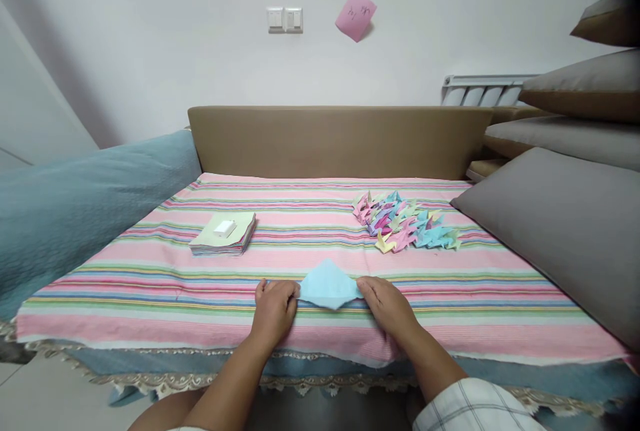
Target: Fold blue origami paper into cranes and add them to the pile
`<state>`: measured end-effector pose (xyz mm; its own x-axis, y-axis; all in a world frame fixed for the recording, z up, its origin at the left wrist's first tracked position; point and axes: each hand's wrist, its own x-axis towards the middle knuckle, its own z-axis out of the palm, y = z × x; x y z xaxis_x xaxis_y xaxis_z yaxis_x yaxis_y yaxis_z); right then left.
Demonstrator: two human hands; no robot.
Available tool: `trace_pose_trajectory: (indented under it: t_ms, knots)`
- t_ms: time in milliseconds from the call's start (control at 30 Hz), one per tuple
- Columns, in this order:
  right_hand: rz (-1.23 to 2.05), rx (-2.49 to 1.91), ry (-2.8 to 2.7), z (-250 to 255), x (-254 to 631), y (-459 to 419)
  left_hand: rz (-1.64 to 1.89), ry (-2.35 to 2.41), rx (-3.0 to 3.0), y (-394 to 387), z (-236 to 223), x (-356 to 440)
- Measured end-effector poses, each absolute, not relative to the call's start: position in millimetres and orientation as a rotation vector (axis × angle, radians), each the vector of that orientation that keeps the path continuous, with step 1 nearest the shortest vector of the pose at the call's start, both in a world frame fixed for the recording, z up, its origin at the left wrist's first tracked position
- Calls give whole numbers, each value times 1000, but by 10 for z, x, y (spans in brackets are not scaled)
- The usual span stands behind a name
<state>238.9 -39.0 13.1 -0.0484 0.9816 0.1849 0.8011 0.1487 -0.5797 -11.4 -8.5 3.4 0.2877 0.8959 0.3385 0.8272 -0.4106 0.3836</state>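
A light blue sheet of paper (330,284), diamond-shaped with a crease across its middle, is held just over the striped cloth. My left hand (275,311) pinches its left corner between thumb and fingers. At the opposite corner, my right hand (387,304) grips the paper the same way. Beyond the right hand lies a heap of small folded paper figures (405,224) in pink, blue, purple, yellow and green. Past the left hand stands a stack of coloured paper squares (225,238), with a small white block (225,228) on top.
A pink striped cloth (300,218) covers the seat of a sofa with a brown backrest (340,141). Grey cushions (565,231) lean and pile up at the right. A blue-covered armrest (100,198) bounds the left. On the wall are switches (285,20) and a pink note (356,16).
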Motion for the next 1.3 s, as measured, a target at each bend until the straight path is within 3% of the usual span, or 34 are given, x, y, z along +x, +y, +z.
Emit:
trace_pose_trajectory:
  t_ms: [267, 633, 833, 1067, 1300]
  knots:
    - [531, -1810, -1755, 19, 2418, -349, 745, 1516, 2582, -164, 9, -102]
    - [622, -1638, -1678, 11, 2398, -326, 627, 1235, 2744, -355, 13, -9]
    - [715, -1628, -1522, -32, 2385, -296, 779, 983, 2854, -413, -121, 105]
    - [825, -1600, -1449, -51, 2375, -301, 1038, 1208, 2840, -317, -95, 72]
    - [793, -1539, -1715, -8, 2359, -351, 887, 1454, 2684, -197, -21, -101]
